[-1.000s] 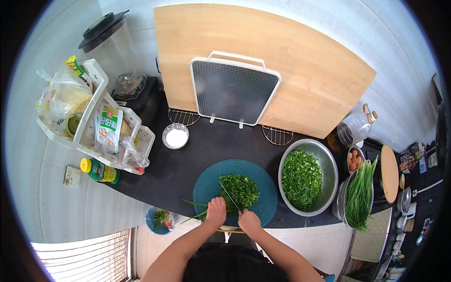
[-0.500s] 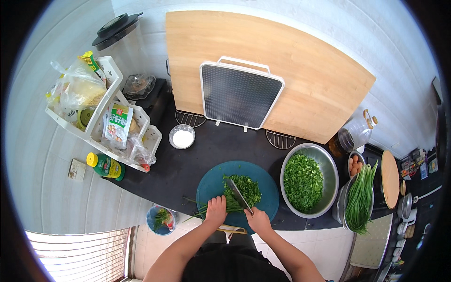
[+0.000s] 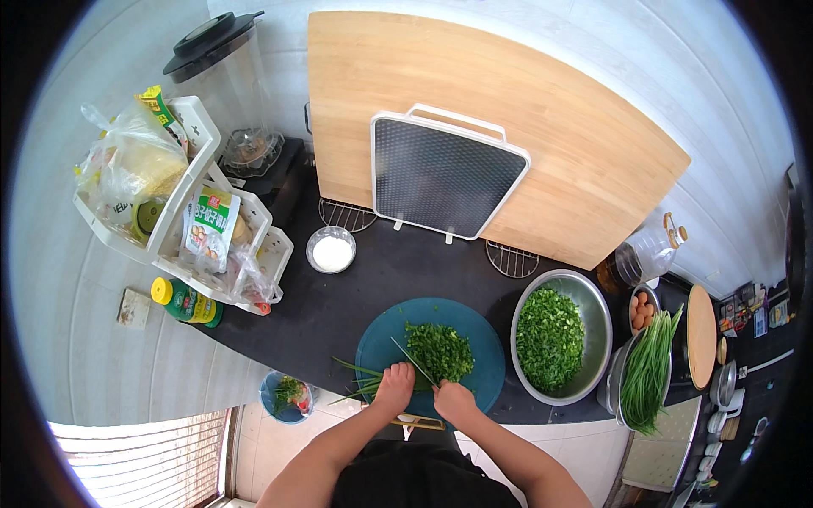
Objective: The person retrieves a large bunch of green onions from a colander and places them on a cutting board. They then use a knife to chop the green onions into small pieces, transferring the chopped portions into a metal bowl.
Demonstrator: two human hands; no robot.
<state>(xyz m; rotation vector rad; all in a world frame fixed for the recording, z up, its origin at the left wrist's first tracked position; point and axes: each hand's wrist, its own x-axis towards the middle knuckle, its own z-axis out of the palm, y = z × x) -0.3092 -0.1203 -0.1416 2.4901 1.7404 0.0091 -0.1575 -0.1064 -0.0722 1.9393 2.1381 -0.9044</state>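
A round teal cutting board (image 3: 385, 328) lies at the counter's front edge. My left hand (image 3: 395, 388) presses a bunch of long green chives (image 3: 360, 378) onto it, fingers curled over the stalks, whose ends stick out to the left. In my right hand (image 3: 456, 401) is a kitchen knife (image 3: 410, 359), its handle hidden in the fist. The blade slants up and leftward, close beside my left fingers, and shows almost edge-on. Just right of the blade lies a pile of chopped chives (image 3: 440, 352).
Right of the board stands a steel bowl (image 3: 598, 326) of chopped greens, then a container of whole chives (image 3: 650, 372) and a bowl of eggs (image 3: 643, 310). A small bowl of white powder (image 3: 331, 251) sits behind. White rack (image 3: 203, 131) at left; bin (image 3: 269, 391) below.
The knife has shifted left against my left fingers and turned from showing its flat side to nearly edge-on. My right hand has moved slightly left too. The view has tilted a little.
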